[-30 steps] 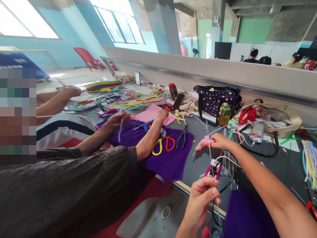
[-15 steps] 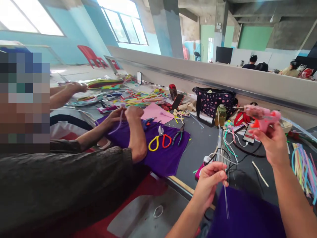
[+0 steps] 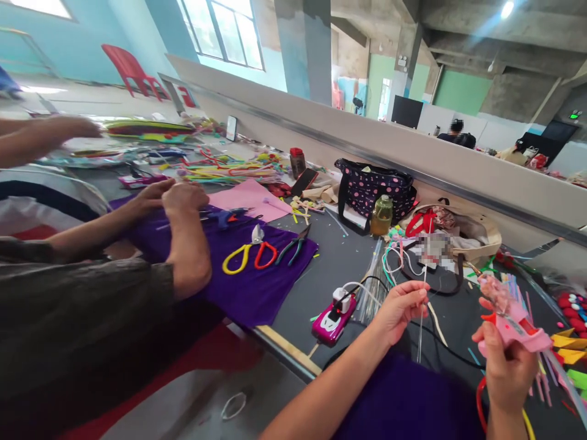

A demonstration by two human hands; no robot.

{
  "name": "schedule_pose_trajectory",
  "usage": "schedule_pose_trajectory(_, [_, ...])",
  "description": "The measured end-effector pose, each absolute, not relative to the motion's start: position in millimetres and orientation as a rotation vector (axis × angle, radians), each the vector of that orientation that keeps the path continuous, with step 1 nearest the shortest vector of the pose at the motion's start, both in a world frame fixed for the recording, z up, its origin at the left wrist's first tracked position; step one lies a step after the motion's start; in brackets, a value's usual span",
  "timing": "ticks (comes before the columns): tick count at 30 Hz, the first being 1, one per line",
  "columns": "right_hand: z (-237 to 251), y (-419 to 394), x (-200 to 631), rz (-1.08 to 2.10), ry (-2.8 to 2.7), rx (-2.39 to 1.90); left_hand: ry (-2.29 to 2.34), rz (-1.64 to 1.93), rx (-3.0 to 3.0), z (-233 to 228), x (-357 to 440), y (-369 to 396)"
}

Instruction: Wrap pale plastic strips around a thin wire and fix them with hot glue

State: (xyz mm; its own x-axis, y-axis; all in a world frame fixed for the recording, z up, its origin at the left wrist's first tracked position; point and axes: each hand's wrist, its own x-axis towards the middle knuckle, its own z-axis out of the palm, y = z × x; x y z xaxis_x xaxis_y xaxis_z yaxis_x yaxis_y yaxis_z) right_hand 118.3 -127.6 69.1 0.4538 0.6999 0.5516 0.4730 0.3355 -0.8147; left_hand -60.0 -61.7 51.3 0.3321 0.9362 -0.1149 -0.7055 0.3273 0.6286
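Two or so thin pale wires [image 3: 420, 342] are pinched upright between the thumb and fingers of my left hand [image 3: 403, 308]. My right hand [image 3: 507, 366] is wrapped round the handle of a pink hot glue gun [image 3: 518, 327], whose nozzle points up and to the left. A gap separates the glue gun from the wires. Below my hands lies dark purple cloth [image 3: 403, 403]. Between my left forearm and the table's back sits a magenta power strip [image 3: 334, 321] with a white plug in it. A bundle of clear sticks [image 3: 372, 281] lies behind my left hand.
At left, a co-worker's hands [image 3: 178, 198] work over another purple cloth [image 3: 247, 299] bearing scissors [image 3: 250, 253] and pliers [image 3: 293, 244]. A dotted bag [image 3: 373, 186], a jar of yellowish liquid [image 3: 381, 215] and cables stand behind. Coloured pipe cleaners [image 3: 541, 379] lie at right.
My view has swung to the right. My right hand has lowered the glue gun and tilted it; my left hand still pinches the wires, now a little higher.
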Motion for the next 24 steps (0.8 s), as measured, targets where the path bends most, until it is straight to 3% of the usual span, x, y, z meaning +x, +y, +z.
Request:
schedule_pose_trajectory(8, [38, -116, 131, 0.447, -1.075, -1.370, 0.560, 1.131, 0.558, 39, -30, -29])
schedule_pose_trajectory(24, [20, -110, 129, 0.429, -1.227, -1.628, 0.673, 1.197, 0.764, 27, -30, -34])
